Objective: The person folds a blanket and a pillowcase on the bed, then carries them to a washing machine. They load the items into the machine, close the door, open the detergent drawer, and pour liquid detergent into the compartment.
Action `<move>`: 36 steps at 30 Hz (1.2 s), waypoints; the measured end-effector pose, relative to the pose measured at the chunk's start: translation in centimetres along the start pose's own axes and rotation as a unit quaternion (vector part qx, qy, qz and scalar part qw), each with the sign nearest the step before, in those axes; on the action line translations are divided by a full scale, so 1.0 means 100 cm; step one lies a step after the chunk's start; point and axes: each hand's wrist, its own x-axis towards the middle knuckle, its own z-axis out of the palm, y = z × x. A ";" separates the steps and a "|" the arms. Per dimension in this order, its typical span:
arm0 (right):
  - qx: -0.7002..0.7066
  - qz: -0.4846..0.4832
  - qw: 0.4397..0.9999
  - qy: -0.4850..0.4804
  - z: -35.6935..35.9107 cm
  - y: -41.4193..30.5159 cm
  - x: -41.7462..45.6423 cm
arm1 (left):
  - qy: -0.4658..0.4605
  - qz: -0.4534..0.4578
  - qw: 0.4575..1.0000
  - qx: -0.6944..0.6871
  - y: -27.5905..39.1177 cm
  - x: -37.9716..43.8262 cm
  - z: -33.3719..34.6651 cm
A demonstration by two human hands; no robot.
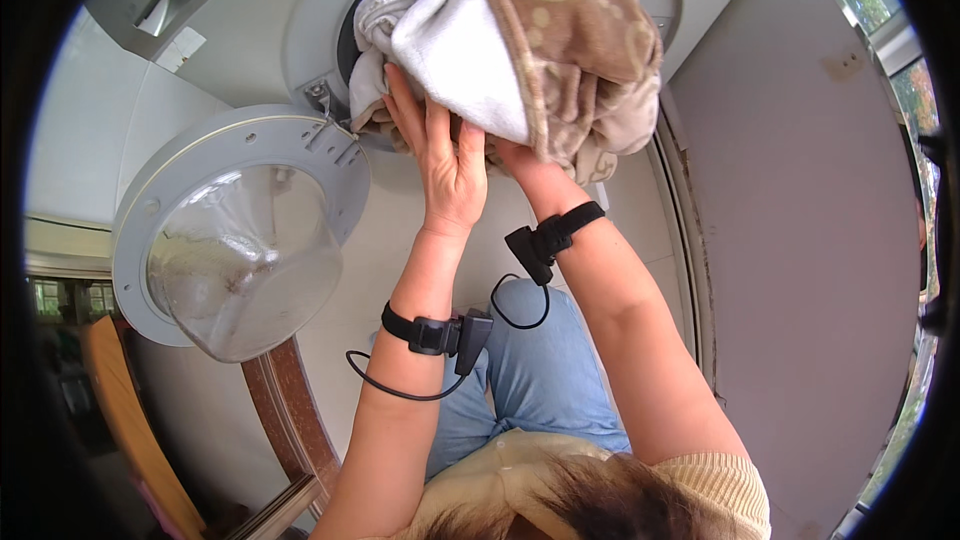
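A bulky plush blanket (480, 52), white on one side and patterned brown on the other, bulges out of the round opening of a front-loading washing machine (315, 22). My left hand (442, 142) lies against the lower left of the bundle, fingers spread, with some fingertips at its white fold. Beneath the bundle, my right hand (521, 157) is mostly hidden by the fabric; only the part near the wrist shows. Each forearm wears a black strap with a small device and a cable.
The washer's round door (240, 232), with a clear bowl-shaped glass, hangs open at the left. A grey panel (795, 225) stands close on the right. Below the washer are floor tiles (375, 270), and a brown door track (289, 397) runs at lower left.
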 end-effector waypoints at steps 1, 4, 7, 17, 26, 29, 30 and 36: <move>-0.019 -0.027 0.999 -0.008 -0.005 0.004 -0.001 | 0.014 0.014 0.999 -0.032 0.012 0.002 0.003; -0.046 -0.047 0.998 -0.020 -0.020 0.003 -0.003 | 0.000 0.061 0.997 -0.039 0.035 0.009 0.012; -0.035 0.050 0.994 -0.094 -0.067 -0.036 -0.033 | -0.049 0.032 0.975 0.216 0.029 0.006 0.008; 0.158 0.123 0.978 -0.056 -0.159 -0.033 -0.006 | -0.189 -0.009 0.963 0.190 0.045 0.015 -0.021; -0.296 -0.095 0.945 -0.106 -0.077 -0.035 -0.003 | -0.171 0.048 0.958 0.226 -0.040 0.055 -0.012; -0.389 -0.083 0.915 -0.073 -0.047 -0.026 0.024 | -0.116 0.050 0.960 0.250 -0.072 0.089 0.001; -0.408 -0.089 0.907 -0.063 -0.040 -0.015 0.039 | -0.100 0.036 0.962 0.253 -0.075 0.097 0.006; -0.392 0.066 0.914 -0.082 -0.012 0.032 0.126 | -0.181 0.027 0.973 0.143 -0.032 0.072 0.002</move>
